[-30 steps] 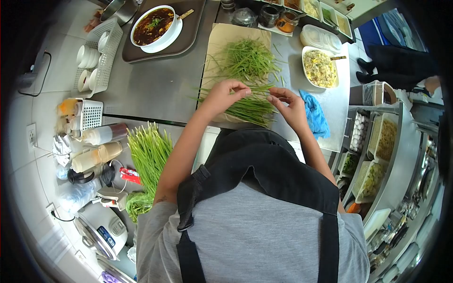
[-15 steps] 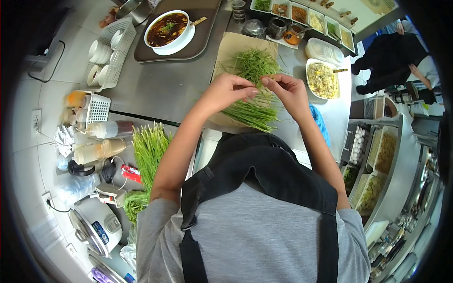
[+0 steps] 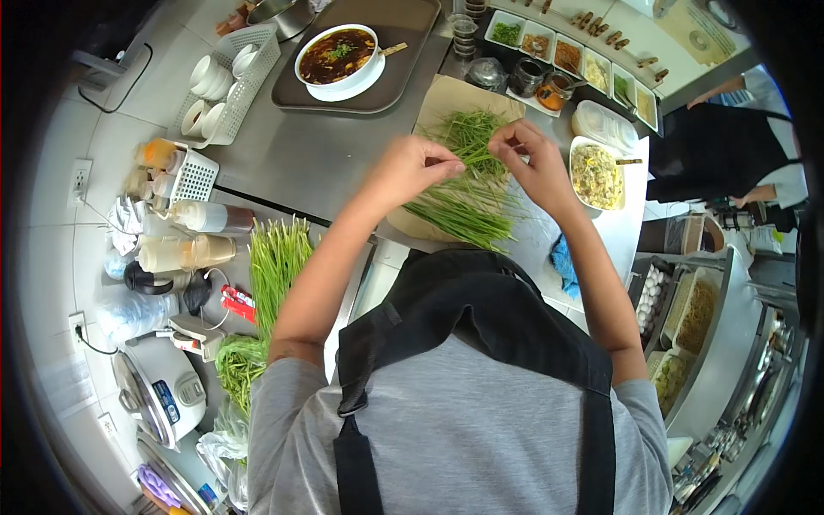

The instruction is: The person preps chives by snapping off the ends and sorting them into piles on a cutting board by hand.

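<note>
My left hand (image 3: 418,168) is closed in a pinch over the paper, its fingertips on thin green chives (image 3: 472,160). Opposite it, my right hand (image 3: 534,160) also pinches at the thin strands, its fingertips slightly higher; the exact strands held are hard to make out. A loose, tangled heap of chives (image 3: 468,129) lies beyond my fingers on brown paper (image 3: 442,93). Nearer my body, straighter chives (image 3: 463,213) lie side by side on the same paper. A large chive bunch (image 3: 279,270) rests to the left of my left forearm.
Behind stands a tray (image 3: 399,77) with a bowl of dark soup (image 3: 341,55). At right are a bowl of pale food (image 3: 596,176), a lidded plastic container (image 3: 605,124) and a blue cloth (image 3: 565,268). Squeeze bottles (image 3: 210,216) line the left. A person in a black apron (image 3: 717,150) stands far right.
My hands have moved apart from nearly touching, leaving a gap between their fingertips. The view has shifted slightly. The person at far right has changed position.
</note>
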